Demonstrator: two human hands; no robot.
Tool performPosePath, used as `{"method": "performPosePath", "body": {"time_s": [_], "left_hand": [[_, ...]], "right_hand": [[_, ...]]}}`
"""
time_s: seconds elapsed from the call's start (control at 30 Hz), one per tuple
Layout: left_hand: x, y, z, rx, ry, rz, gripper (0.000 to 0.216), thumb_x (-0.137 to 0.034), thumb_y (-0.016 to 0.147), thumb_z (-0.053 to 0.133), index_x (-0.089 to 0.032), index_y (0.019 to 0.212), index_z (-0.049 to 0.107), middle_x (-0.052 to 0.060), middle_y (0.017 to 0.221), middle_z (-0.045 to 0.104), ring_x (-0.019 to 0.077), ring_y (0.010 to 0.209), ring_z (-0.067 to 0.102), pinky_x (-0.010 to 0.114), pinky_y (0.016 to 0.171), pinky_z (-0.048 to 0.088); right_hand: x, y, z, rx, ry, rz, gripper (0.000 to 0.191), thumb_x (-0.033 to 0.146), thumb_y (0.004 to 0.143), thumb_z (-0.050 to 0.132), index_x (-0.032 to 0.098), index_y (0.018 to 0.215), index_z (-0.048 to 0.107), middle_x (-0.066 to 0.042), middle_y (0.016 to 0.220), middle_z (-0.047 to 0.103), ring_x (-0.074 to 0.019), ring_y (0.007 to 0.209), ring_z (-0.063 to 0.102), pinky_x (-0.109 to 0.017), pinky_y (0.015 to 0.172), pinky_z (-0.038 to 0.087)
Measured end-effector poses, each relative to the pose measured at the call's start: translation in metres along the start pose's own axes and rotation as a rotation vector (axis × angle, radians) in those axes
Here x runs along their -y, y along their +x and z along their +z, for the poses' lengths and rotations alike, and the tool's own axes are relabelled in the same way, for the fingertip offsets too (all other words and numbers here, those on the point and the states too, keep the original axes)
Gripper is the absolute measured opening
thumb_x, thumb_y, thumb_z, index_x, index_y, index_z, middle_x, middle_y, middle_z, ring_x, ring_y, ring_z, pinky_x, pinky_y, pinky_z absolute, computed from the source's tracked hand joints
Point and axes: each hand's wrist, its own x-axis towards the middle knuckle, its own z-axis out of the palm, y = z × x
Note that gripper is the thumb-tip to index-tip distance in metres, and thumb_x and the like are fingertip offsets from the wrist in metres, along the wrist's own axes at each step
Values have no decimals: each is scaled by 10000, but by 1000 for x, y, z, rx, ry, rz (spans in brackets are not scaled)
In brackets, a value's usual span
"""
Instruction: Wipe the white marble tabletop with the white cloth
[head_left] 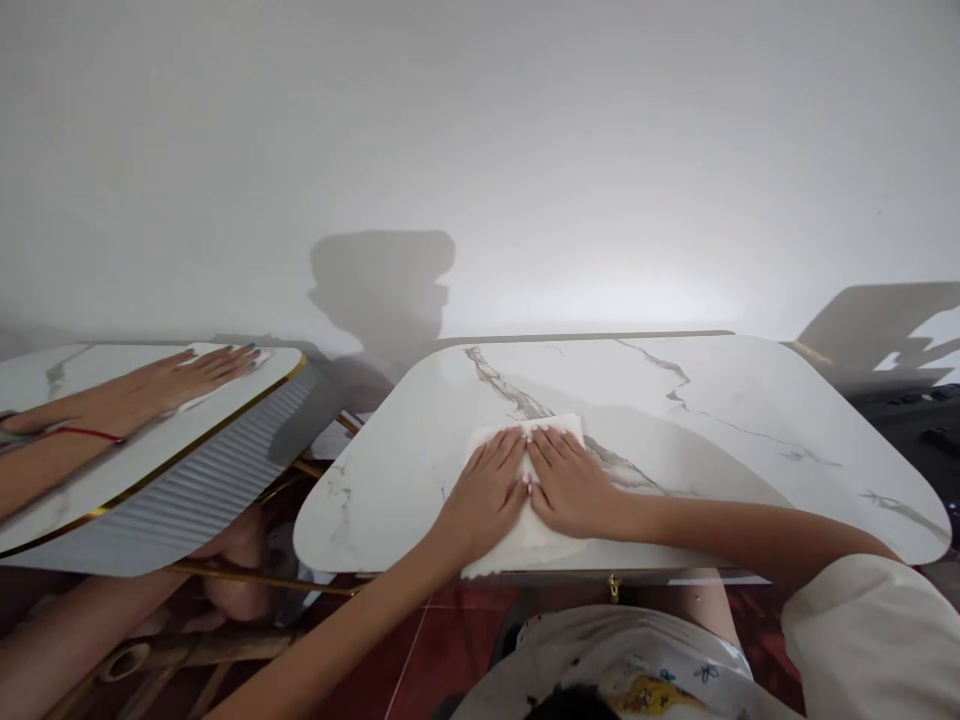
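A white wipe or cloth point(536, 540) lies flat near the front edge of the marble-patterned tabletop point(705, 430). Its near edge reaches the table's rim. On its left half rests my left hand point(487, 490), palm down with the fingers stretched out. My right hand point(574, 485) presses flat on the right half, fingers pointing up and inward. The fingertips of both hands come close together at the middle of the cloth. Whether it is paper or fabric I cannot tell.
At the left, another person's hands point(214, 372) lie on a white cloth on a second marble-topped table point(60, 510) with gold trim. A pale wall point(600, 180) stands behind both tables. Dark equipment point(911, 425) sits at the right. Below the tabletop hangs a gold knob point(614, 585).
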Motion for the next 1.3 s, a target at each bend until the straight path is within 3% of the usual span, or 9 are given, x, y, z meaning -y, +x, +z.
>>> {"method": "performPosePath", "body": {"time_s": [0.17, 0.37, 0.53, 0.73, 0.93, 1.07, 1.3], "left_hand": [[-39, -9, 8, 22, -67, -27, 566, -302, 930, 274, -140, 1472, 244, 114, 1524, 270, 243, 1409, 241, 455, 1131, 265], [-67, 35, 15, 59, -123, -21, 555, -280, 920, 292, -77, 1437, 302, 140, 1511, 293, 248, 1407, 241, 443, 1146, 229], [-49, 99, 30, -40, -127, 22, 515, -247, 890, 342, -85, 1376, 397, 149, 1459, 395, 255, 1372, 321, 437, 1129, 264], [8, 174, 45, -116, -118, 89, 496, -241, 872, 356, -46, 1316, 459, 177, 1415, 443, 261, 1339, 372, 414, 1126, 281], [52, 234, 55, -148, -78, 138, 469, -219, 865, 359, -108, 1307, 468, 121, 1387, 484, 238, 1318, 394, 402, 1116, 294], [49, 268, 62, -117, -29, 139, 455, -197, 876, 339, -86, 1300, 463, 145, 1384, 480, 238, 1312, 401, 396, 1100, 308], [-2, 298, 67, -115, -75, 223, 411, -173, 873, 343, -67, 1233, 510, 160, 1303, 542, 236, 1241, 474, 368, 1065, 354]], "right_hand": [[-10, -32, -21, 75, 47, -25, 550, 279, 903, 376, -4, 1372, 419, -191, 1447, 388, -281, 1361, 318, -446, 1133, 261], [-55, -41, -31, 99, 47, 30, 557, 297, 904, 385, 67, 1411, 378, -167, 1460, 380, -258, 1366, 315, -455, 1127, 270], [-103, -6, -23, 105, 21, 90, 550, 297, 916, 380, 36, 1400, 384, -178, 1446, 399, -268, 1357, 332, -450, 1129, 265], [-156, 65, 0, 98, -21, 69, 517, 314, 930, 393, 39, 1366, 424, -186, 1422, 431, -272, 1332, 367, -434, 1112, 274], [-202, 120, 22, 66, -41, 66, 492, 318, 933, 417, 61, 1351, 451, -169, 1401, 463, -271, 1312, 392, -420, 1100, 285], [-233, 130, 22, 75, -46, 90, 478, 318, 940, 404, 83, 1353, 456, -151, 1403, 467, -258, 1315, 395, -407, 1101, 286], [-272, 95, 4, 46, -75, 189, 487, 297, 921, 399, 87, 1357, 460, -147, 1399, 473, -264, 1316, 392, -418, 1097, 292]]}}
